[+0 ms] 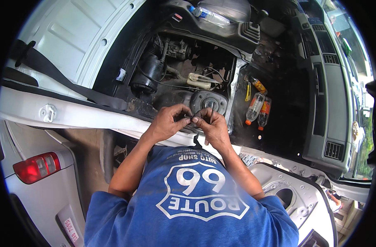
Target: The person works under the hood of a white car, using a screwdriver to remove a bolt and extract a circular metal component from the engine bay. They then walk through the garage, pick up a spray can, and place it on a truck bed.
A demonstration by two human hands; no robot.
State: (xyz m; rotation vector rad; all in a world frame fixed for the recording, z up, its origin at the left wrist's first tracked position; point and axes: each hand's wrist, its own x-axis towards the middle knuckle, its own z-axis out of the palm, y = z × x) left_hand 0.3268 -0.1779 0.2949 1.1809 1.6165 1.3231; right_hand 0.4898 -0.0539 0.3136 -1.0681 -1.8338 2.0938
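Note:
My left hand [168,122] and my right hand [214,128] meet over the sill at the front edge of an open engine bay. Thumbs and fingertips pinch a small dark piece [192,118] between them, too small to make out. A slim metal rod [213,108], perhaps a screwdriver, runs through my right hand, its other end showing below the palm. Just beyond my fingers is a round mount on a dark metal plate [219,103], partly hidden by my right hand. Both hands look smudged with grease.
Engine parts and a dark cylindrical canister [147,73] fill the bay, beside a cream-coloured reservoir [199,81]. Plastic bottles [255,108] and a yellow cutter [248,92] lie on the floor at right. A seat belt [68,84] hangs left; an opened door [293,197] stands lower right.

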